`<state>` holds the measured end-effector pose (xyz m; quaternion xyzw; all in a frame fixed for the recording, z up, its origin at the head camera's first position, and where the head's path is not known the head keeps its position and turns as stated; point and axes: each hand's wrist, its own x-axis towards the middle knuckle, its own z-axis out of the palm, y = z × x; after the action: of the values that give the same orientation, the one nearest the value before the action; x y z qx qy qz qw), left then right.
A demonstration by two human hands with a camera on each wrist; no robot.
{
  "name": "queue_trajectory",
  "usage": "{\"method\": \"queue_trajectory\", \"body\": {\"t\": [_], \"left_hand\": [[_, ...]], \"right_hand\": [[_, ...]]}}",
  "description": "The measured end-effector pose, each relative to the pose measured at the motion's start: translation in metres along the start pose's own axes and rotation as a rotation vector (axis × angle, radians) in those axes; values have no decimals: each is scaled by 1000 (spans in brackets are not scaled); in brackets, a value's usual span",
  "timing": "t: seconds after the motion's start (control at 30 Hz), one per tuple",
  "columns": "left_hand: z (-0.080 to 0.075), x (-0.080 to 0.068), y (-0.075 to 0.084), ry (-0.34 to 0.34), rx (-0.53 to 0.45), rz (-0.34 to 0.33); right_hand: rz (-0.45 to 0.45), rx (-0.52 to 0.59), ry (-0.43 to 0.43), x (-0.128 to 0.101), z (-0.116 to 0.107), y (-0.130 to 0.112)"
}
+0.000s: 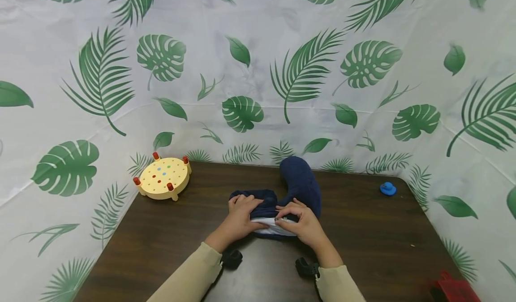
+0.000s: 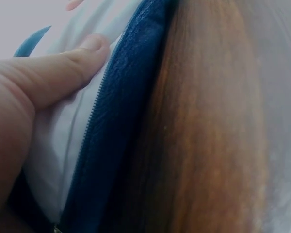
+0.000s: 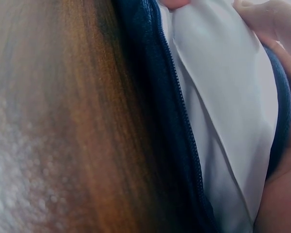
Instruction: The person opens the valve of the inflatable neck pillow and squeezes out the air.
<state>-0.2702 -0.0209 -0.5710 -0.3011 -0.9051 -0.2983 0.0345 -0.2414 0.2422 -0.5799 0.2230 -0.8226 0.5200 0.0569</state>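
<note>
The left hand spreads its fingers over the navy pillow, its thumb laid on the white inner, holding the near part between them. The right hand brings thumb and forefinger together at the same opening, pinching fabric there; exactly which layer, one cannot tell. The zip runs undone along the opening's near edge, with the inner showing. The pillow lies around the middle of the brown table, one curved end reaching toward the back edge. Far left sits a yellow disc with red pegs; far right, a blue toy. A red object is partly visible at the near right corner. Leaf-print cloth hangs behind.
</note>
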Motion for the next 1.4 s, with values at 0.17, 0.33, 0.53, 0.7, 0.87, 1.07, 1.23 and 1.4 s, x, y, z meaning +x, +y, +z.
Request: {"method": "queue_trajectory", "body": {"t": [0.17, 0.33, 0.53, 0.7, 0.87, 1.07, 1.23, 1.4], "left_hand": [[0, 0, 0, -6, -53, -7], [-1, -3, -3, -15, -106, -47], [-4, -1, -5, -122, -13, -71], [-4, 1, -7, -139, 20, -54], [-1, 2, -9, -102, 22, -38], [-1, 3, -8, -70, 3, -47], [-1, 4, -8, -45, 6, -45], [0, 3, -9, -15, -8, -27]], "right_hand": [[12, 19, -5, -1, 0, 0], [30, 24, -19, -1, 1, 1], [44, 35, -33, -1, 0, 1], [43, 28, -28, 1, -1, 1], [39, 19, -20, 1, -2, 0], [35, 27, -17, 1, -2, 0], [22, 31, -5, 1, -1, 0], [24, 39, -7, 1, 0, 0]]}}
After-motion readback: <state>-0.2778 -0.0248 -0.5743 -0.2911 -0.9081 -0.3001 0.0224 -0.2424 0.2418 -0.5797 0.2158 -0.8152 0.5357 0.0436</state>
